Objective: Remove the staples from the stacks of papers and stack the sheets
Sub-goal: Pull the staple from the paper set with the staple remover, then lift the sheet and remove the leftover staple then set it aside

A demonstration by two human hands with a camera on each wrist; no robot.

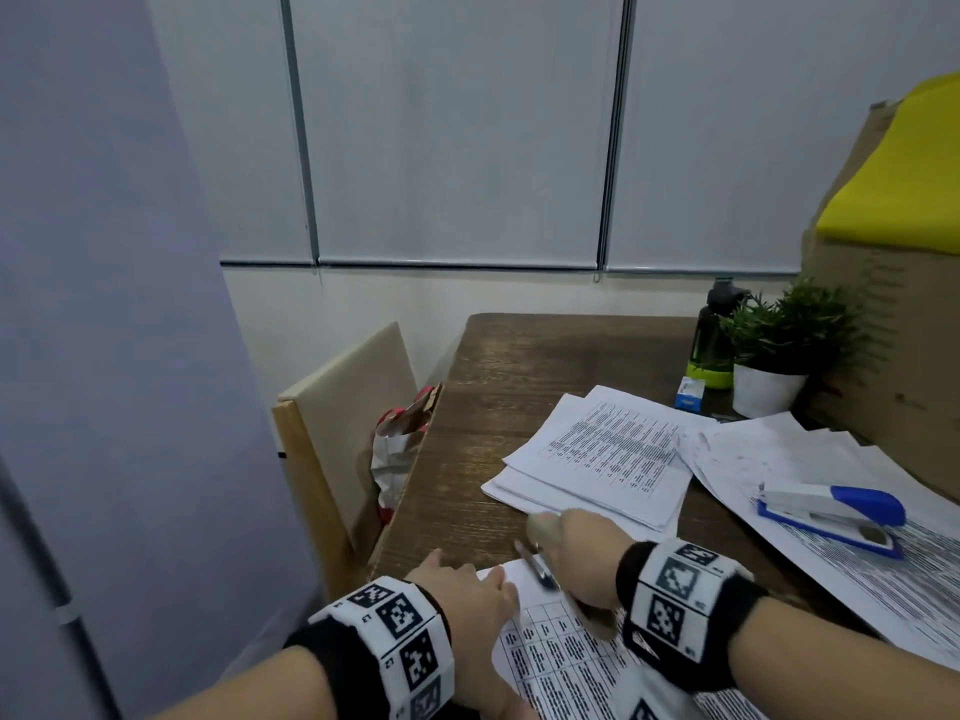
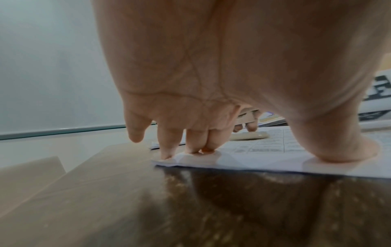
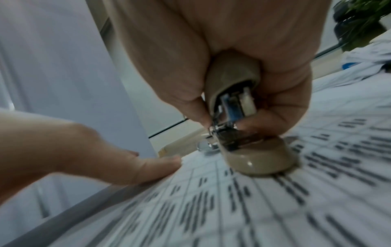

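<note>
A printed table sheet stack (image 1: 571, 662) lies at the wooden table's near edge. My left hand (image 1: 467, 584) presses its top-left corner flat with straight fingertips (image 2: 190, 147) and the thumb. My right hand (image 1: 582, 553) grips a beige stapler-like tool (image 3: 232, 80) with a metal tip (image 1: 535, 563). The tip points at that same corner, just right of my left fingers. The tool's rounded base (image 3: 262, 162) rests on the sheet. No staple is visible. A second paper stack (image 1: 608, 454) lies farther back, and a third (image 1: 779, 459) lies to the right.
A blue-and-white stapler (image 1: 831, 511) sits on the right papers. A potted plant (image 1: 779, 356), dark bottle (image 1: 714, 330) and small blue box (image 1: 690, 394) stand at the back right. Cardboard boxes (image 1: 893, 356) rise on the right. An open box (image 1: 332, 407) stands left of the table edge.
</note>
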